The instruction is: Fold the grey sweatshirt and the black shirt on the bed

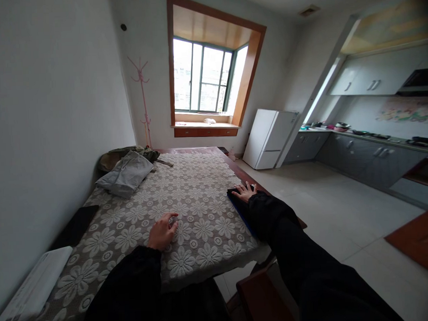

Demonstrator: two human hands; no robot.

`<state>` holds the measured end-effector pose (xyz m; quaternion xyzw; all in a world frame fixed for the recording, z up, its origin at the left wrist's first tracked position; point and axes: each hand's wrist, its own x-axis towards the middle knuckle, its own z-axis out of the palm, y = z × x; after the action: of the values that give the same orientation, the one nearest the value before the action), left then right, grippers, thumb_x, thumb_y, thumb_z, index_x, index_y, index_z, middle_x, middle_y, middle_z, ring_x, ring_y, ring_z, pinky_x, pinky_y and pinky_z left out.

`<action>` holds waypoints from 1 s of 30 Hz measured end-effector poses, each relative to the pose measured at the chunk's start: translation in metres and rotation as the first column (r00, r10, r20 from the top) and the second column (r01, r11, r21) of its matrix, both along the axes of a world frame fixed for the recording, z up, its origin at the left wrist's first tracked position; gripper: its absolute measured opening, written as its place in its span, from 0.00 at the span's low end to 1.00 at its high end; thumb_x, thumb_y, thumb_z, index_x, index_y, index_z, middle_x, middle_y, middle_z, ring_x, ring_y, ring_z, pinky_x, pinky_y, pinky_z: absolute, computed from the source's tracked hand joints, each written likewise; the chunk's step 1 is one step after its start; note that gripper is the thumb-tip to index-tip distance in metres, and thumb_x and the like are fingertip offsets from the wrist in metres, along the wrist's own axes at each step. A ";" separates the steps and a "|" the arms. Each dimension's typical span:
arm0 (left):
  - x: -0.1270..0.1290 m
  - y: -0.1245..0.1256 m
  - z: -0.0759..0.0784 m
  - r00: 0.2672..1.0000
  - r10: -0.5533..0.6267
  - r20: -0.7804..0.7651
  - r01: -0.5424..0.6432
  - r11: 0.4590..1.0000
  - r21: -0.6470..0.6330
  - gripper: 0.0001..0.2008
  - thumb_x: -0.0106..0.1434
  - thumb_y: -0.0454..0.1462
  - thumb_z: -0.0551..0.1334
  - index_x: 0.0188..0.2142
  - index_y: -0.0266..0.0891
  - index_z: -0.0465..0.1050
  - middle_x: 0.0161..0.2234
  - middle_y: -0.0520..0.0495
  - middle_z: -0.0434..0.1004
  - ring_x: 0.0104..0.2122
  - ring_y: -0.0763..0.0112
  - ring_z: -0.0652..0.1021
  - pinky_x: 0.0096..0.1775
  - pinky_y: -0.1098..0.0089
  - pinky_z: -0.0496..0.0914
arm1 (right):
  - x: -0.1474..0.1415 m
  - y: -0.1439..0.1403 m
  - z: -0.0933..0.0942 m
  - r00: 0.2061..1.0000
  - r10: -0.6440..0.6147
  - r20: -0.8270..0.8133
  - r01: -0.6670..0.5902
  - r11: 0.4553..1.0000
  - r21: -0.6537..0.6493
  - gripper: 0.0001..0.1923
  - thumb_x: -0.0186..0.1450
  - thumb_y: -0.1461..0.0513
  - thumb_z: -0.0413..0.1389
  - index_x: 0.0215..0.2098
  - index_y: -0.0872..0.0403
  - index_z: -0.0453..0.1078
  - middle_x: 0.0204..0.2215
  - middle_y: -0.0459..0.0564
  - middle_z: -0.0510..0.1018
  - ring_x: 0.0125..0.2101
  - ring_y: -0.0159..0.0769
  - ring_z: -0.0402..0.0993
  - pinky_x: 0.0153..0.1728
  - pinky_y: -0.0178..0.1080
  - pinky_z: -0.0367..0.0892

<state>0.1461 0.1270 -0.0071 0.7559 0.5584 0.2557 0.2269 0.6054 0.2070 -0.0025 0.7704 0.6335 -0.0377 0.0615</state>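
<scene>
My left hand (pixel 162 231) rests on a table covered with a floral lace cloth (pixel 194 189), fingers curled around a small pale round thing that I cannot identify. My right hand (pixel 244 192) lies flat, fingers spread, on a dark blue flat object (pixel 240 207) at the table's right edge. Both arms wear black sleeves.
Folded grey and green clothes (pixel 127 171) lie at the table's far left. A black flat item (pixel 75 225) and a white box (pixel 31 289) sit along the left edge by the wall. A wooden chair (pixel 262 295) stands below. A white fridge (pixel 268 137) and kitchen counter (pixel 369 149) are to the right.
</scene>
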 end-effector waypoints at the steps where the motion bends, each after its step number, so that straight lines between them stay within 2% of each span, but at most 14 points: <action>1: 0.000 0.000 0.000 1.000 -0.002 -0.003 0.002 1.000 0.000 0.17 0.67 0.41 0.58 0.53 0.46 0.75 0.49 0.48 0.80 0.33 0.69 0.78 0.40 0.69 0.67 | -0.001 0.001 0.001 1.000 0.028 -0.002 -0.028 1.000 0.006 0.37 0.71 0.39 0.34 0.75 0.39 0.44 0.75 0.44 0.45 0.73 0.57 0.27 0.66 0.73 0.27; 3: -0.001 0.000 0.000 1.000 -0.007 -0.009 0.007 1.000 0.002 0.17 0.67 0.41 0.58 0.54 0.47 0.75 0.49 0.49 0.80 0.33 0.70 0.78 0.40 0.69 0.67 | -0.003 0.003 0.003 0.994 0.104 -0.018 -0.104 0.995 0.009 0.34 0.72 0.44 0.36 0.74 0.38 0.45 0.75 0.42 0.47 0.74 0.50 0.31 0.68 0.67 0.29; 6: -0.001 0.000 0.000 1.000 -0.006 -0.020 0.006 1.000 -0.006 0.17 0.67 0.42 0.58 0.54 0.47 0.75 0.46 0.49 0.81 0.34 0.69 0.79 0.40 0.69 0.67 | -0.008 0.008 0.006 0.978 0.199 -0.059 -0.199 0.980 -0.007 0.29 0.73 0.51 0.37 0.72 0.37 0.53 0.72 0.42 0.58 0.72 0.43 0.46 0.71 0.58 0.38; 8: -0.001 0.000 0.001 1.000 0.001 -0.023 -0.002 1.000 -0.016 0.17 0.67 0.42 0.58 0.54 0.46 0.75 0.44 0.48 0.82 0.34 0.68 0.79 0.40 0.68 0.67 | -0.011 0.012 0.008 0.975 0.211 -0.075 -0.212 0.977 -0.018 0.28 0.73 0.54 0.39 0.69 0.40 0.59 0.69 0.46 0.65 0.69 0.44 0.55 0.70 0.57 0.41; 10: 0.000 0.000 0.002 1.000 -0.001 -0.016 0.001 1.000 -0.024 0.17 0.67 0.41 0.58 0.54 0.46 0.75 0.43 0.48 0.82 0.34 0.67 0.79 0.41 0.68 0.67 | -0.015 0.016 0.009 0.976 0.201 -0.079 -0.203 0.979 -0.023 0.28 0.72 0.57 0.40 0.67 0.45 0.62 0.67 0.50 0.67 0.68 0.47 0.58 0.70 0.59 0.43; 13: 0.000 -0.002 0.005 1.000 -0.007 -0.002 0.006 1.000 -0.029 0.17 0.66 0.41 0.59 0.53 0.46 0.75 0.43 0.47 0.82 0.35 0.66 0.79 0.41 0.67 0.67 | -0.017 0.017 0.008 0.978 0.192 -0.084 -0.194 0.981 -0.023 0.27 0.73 0.57 0.38 0.66 0.48 0.63 0.67 0.52 0.66 0.68 0.48 0.57 0.69 0.58 0.43; 16: 0.000 -0.003 0.007 1.000 0.003 -0.011 -0.003 0.999 -0.038 0.17 0.67 0.41 0.59 0.53 0.47 0.76 0.39 0.47 0.82 0.36 0.64 0.79 0.42 0.67 0.67 | -0.018 0.014 0.006 0.978 0.185 -0.093 -0.187 0.982 -0.020 0.27 0.74 0.54 0.36 0.66 0.46 0.63 0.68 0.50 0.64 0.69 0.47 0.54 0.71 0.56 0.40; 19: 0.000 -0.003 0.008 1.000 0.007 -0.021 -0.008 0.999 -0.049 0.17 0.66 0.41 0.60 0.53 0.47 0.76 0.34 0.49 0.81 0.36 0.63 0.80 0.42 0.67 0.68 | -0.020 0.013 0.004 0.982 0.162 -0.096 -0.165 0.986 -0.023 0.29 0.73 0.48 0.37 0.66 0.44 0.62 0.69 0.48 0.64 0.70 0.48 0.51 0.71 0.57 0.39; 22: 0.000 -0.002 0.005 1.000 0.019 0.009 -0.019 0.998 -0.054 0.16 0.65 0.41 0.61 0.52 0.47 0.77 0.34 0.49 0.80 0.36 0.64 0.80 0.41 0.67 0.68 | -0.024 0.015 0.002 0.987 0.130 -0.090 -0.133 0.991 -0.031 0.34 0.69 0.40 0.42 0.67 0.44 0.62 0.71 0.48 0.59 0.71 0.53 0.47 0.70 0.60 0.38; 24: 0.000 0.001 0.001 0.997 0.024 0.076 -0.018 0.997 -0.079 0.16 0.65 0.42 0.62 0.51 0.46 0.78 0.33 0.49 0.80 0.34 0.65 0.79 0.39 0.67 0.69 | -0.025 0.017 0.000 0.990 0.113 -0.084 -0.116 0.993 -0.034 0.35 0.67 0.40 0.46 0.67 0.44 0.61 0.72 0.48 0.56 0.72 0.54 0.44 0.70 0.61 0.37; 26: 0.000 0.004 -0.003 0.974 0.017 0.227 0.018 0.988 -0.150 0.17 0.65 0.43 0.62 0.52 0.44 0.77 0.37 0.47 0.81 0.33 0.67 0.78 0.36 0.68 0.70 | -0.025 0.019 -0.002 0.990 0.110 -0.084 -0.113 0.993 -0.029 0.34 0.67 0.42 0.47 0.67 0.43 0.61 0.72 0.47 0.55 0.72 0.53 0.44 0.70 0.62 0.37; 28: -0.002 0.010 -0.005 0.897 0.036 0.440 0.089 0.961 -0.260 0.19 0.64 0.43 0.63 0.54 0.43 0.75 0.48 0.43 0.80 0.34 0.69 0.79 0.31 0.71 0.71 | -0.023 0.019 -0.004 0.988 0.121 -0.092 -0.123 0.992 -0.017 0.32 0.68 0.45 0.45 0.68 0.43 0.60 0.72 0.46 0.56 0.72 0.50 0.45 0.70 0.61 0.38; 30: -0.008 0.020 -0.003 0.763 0.139 0.631 0.147 0.914 -0.379 0.21 0.62 0.42 0.66 0.55 0.43 0.73 0.56 0.40 0.76 0.37 0.68 0.80 0.30 0.73 0.72 | -0.020 0.019 -0.005 0.986 0.133 -0.102 -0.134 0.991 -0.005 0.32 0.69 0.46 0.43 0.68 0.43 0.60 0.72 0.45 0.57 0.72 0.49 0.46 0.70 0.61 0.38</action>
<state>0.1383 0.1467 -0.0099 0.5581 0.4846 0.3780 0.5575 0.5851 0.2258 -0.0079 0.7228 0.6858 -0.0764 0.0364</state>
